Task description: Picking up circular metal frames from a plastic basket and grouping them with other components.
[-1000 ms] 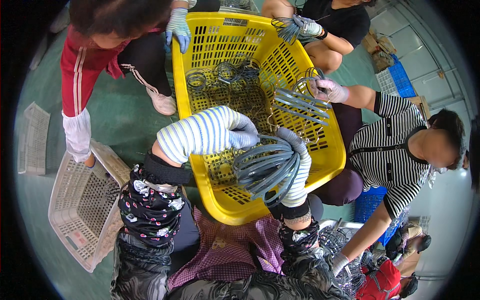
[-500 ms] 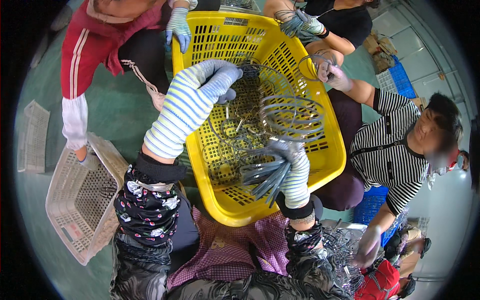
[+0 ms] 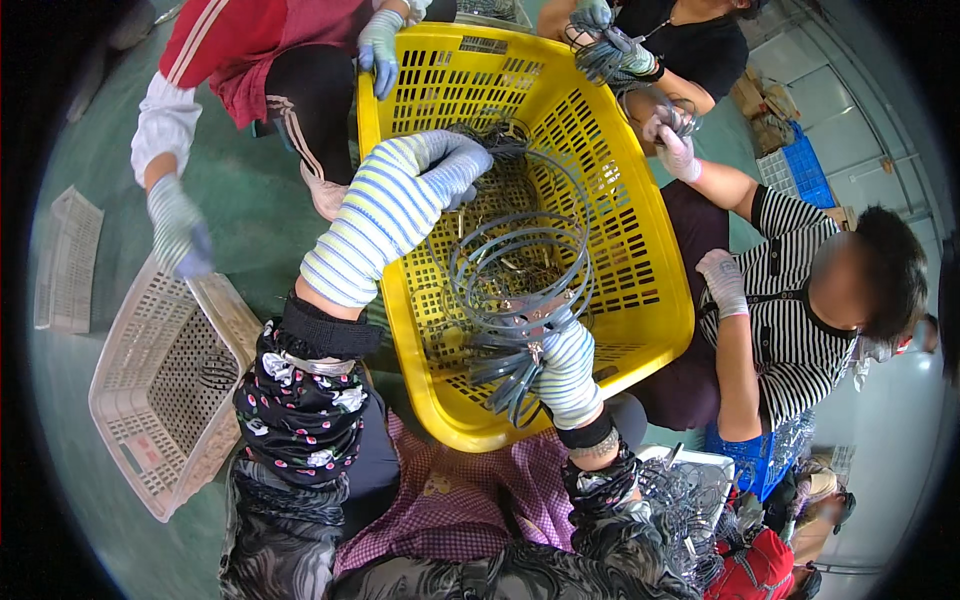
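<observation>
My right hand (image 3: 568, 350), in a striped glove, is closed around a bundle of dark grey cable loops (image 3: 507, 368). The rings (image 3: 525, 240) of the bundle stand up over the inside of a yellow plastic basket (image 3: 455, 430). My left hand (image 3: 440, 172), in a similar glove, is above the basket's left part with its fingers curled together. What those fingers hold, if anything, is hidden, though a loop passes close by the fingertips. More loose dark loops (image 3: 495, 135) with small metal pieces lie in the basket.
A co-worker's gloved hand (image 3: 380, 55) rests at the basket's far left rim. Another person holds loops (image 3: 605, 58) at the far right; one in stripes (image 3: 790, 260) sits at the right. A whitish crate (image 3: 130, 400) stands at left, a tray of loops (image 3: 690, 500) at lower right.
My right hand has shifted slightly left, and its loops have swung left toward my left hand. The co-worker's hand at left has lifted from the whitish crate.
</observation>
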Demonstrator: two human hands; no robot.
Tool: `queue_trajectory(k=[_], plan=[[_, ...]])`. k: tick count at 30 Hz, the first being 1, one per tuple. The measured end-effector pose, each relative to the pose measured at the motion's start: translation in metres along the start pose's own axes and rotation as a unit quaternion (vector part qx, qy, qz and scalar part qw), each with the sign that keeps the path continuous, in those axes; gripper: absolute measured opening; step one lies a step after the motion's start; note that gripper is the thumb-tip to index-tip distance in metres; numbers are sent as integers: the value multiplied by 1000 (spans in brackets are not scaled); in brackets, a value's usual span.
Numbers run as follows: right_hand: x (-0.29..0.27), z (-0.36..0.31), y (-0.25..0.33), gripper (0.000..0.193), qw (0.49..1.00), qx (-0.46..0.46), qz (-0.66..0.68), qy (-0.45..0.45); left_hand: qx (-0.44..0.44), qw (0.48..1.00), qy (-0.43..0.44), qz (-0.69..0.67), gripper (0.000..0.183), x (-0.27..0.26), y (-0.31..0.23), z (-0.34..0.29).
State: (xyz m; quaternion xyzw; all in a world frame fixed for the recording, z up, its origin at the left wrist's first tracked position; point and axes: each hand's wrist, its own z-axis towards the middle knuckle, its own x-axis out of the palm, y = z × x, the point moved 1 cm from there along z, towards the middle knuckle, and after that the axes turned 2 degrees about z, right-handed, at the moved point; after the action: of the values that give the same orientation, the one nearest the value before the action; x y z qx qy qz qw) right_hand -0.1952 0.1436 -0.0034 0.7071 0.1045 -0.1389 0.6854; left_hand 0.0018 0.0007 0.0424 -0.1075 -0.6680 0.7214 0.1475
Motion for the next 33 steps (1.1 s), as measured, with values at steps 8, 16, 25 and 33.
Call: queue_trajectory(k=[8,16,25,33], plan=[[-4,1,-7,27,978,-137,-155,17,41,990,36,130,24,13,-5,0],[-3,5,4,25,961,-174,-210,-41,34,985,41,165,23,4,-3,-1],[-13,5,16,26,898,-263,-348,-55,-17,973,97,209,20,1,6,-2],[-13,6,8,18,897,-283,-335,-55,-83,980,158,84,23,1,-5,-1]])
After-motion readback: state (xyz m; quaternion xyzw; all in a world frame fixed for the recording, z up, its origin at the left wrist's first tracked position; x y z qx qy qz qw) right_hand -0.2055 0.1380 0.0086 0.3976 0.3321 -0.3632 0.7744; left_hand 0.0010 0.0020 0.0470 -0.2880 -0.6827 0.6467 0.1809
